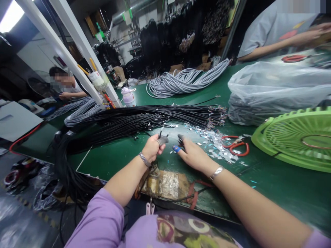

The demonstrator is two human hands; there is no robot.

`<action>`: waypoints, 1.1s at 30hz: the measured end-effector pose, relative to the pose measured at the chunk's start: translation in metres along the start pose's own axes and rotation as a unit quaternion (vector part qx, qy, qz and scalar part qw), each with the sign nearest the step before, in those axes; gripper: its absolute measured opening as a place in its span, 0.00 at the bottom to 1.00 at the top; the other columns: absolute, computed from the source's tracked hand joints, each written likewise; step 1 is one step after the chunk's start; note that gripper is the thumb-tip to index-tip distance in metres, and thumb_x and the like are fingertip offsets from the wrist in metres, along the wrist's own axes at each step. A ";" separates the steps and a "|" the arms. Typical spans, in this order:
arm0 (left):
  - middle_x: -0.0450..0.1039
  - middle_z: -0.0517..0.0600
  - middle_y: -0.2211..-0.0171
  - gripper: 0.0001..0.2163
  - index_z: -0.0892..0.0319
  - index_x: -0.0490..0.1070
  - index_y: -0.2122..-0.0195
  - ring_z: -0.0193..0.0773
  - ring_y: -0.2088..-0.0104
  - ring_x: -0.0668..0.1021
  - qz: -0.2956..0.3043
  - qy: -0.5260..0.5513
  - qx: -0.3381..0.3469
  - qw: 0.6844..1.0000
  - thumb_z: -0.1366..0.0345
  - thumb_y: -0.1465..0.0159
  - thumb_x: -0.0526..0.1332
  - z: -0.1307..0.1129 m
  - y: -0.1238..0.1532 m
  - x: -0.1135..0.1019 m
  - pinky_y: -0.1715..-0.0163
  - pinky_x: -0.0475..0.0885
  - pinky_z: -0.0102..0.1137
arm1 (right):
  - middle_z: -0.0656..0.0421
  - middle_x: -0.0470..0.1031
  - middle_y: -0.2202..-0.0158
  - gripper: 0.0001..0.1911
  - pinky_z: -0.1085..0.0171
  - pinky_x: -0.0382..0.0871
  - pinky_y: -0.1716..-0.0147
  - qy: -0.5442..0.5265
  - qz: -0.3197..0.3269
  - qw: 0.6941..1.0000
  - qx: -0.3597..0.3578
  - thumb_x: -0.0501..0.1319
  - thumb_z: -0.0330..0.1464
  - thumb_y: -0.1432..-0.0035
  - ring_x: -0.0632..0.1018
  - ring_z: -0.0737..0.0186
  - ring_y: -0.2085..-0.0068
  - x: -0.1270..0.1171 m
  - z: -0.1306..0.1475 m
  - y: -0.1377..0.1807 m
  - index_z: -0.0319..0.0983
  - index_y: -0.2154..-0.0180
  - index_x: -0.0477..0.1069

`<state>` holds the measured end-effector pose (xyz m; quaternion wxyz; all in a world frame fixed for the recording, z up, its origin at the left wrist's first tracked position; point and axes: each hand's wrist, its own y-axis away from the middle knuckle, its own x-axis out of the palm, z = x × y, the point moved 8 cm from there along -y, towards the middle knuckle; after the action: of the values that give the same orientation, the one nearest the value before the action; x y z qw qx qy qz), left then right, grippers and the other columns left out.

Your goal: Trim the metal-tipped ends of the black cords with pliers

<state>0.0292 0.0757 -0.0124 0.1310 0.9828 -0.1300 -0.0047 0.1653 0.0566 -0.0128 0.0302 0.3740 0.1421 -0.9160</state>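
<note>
My left hand is closed in a fist around a short black cable end that sticks up from it, with a grey-covered fingertip on top. My right hand lies low on the green table with fingers pinched on a small dark piece; one finger wears blue tape. Both hands sit just in front of a long bundle of black cables with stripped ends. Silver foil scraps are scattered to the right of my hands.
Red-handled scissors lie right of the scraps. A green fan grille and a plastic bag of grey cables fill the right. Grey cable coils lie behind. A person's arm reaches in at top right; another person sits far left.
</note>
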 end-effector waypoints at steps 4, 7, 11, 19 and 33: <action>0.53 0.36 0.89 0.12 0.58 0.58 0.73 0.23 0.91 0.52 0.042 0.105 -0.070 0.991 0.61 0.44 0.63 0.004 0.000 0.002 0.89 0.44 0.20 | 0.44 0.75 0.56 0.22 0.53 0.69 0.55 0.059 -0.018 0.996 -0.058 0.52 0.27 0.45 0.75 0.47 0.54 -0.001 0.006 0.000 0.34 0.49 0.68; 0.53 0.36 0.89 0.12 0.58 0.56 0.74 0.22 0.92 0.52 0.060 0.130 -0.095 0.985 0.64 0.44 0.62 0.006 0.001 0.005 0.90 0.44 0.20 | 0.48 0.77 0.60 0.20 0.56 0.70 0.59 0.070 -0.032 0.993 -0.086 0.51 0.28 0.42 0.76 0.50 0.59 -0.004 0.011 0.001 0.37 0.49 0.69; 0.53 0.36 0.88 0.12 0.59 0.57 0.75 0.22 0.92 0.52 0.069 0.133 -0.108 0.983 0.65 0.43 0.62 0.008 0.001 0.008 0.90 0.43 0.19 | 0.51 0.77 0.65 0.19 0.61 0.69 0.66 0.102 -0.046 0.987 -0.111 0.51 0.28 0.41 0.77 0.54 0.64 -0.005 0.020 0.003 0.36 0.48 0.68; 0.54 0.37 0.89 0.14 0.58 0.57 0.75 0.22 0.92 0.53 0.092 0.123 -0.110 0.982 0.63 0.44 0.64 0.010 0.003 0.014 0.90 0.43 0.19 | 0.52 0.77 0.67 0.16 0.62 0.68 0.69 0.114 -0.062 0.982 -0.138 0.52 0.26 0.42 0.77 0.56 0.65 -0.005 0.023 0.003 0.37 0.53 0.68; 0.53 0.37 0.89 0.09 0.59 0.57 0.76 0.22 0.92 0.52 0.071 0.120 -0.149 0.979 0.70 0.41 0.57 0.014 0.001 0.013 0.90 0.42 0.19 | 0.51 0.80 0.66 0.15 0.63 0.69 0.65 0.089 -0.029 0.990 -0.109 0.52 0.25 0.43 0.78 0.56 0.65 0.003 0.013 -0.007 0.36 0.58 0.74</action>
<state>0.0409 0.0679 -0.0257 0.2904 0.9340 -0.1804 0.1036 0.1536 0.0595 -0.0047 0.0313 0.4438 0.2541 -0.8588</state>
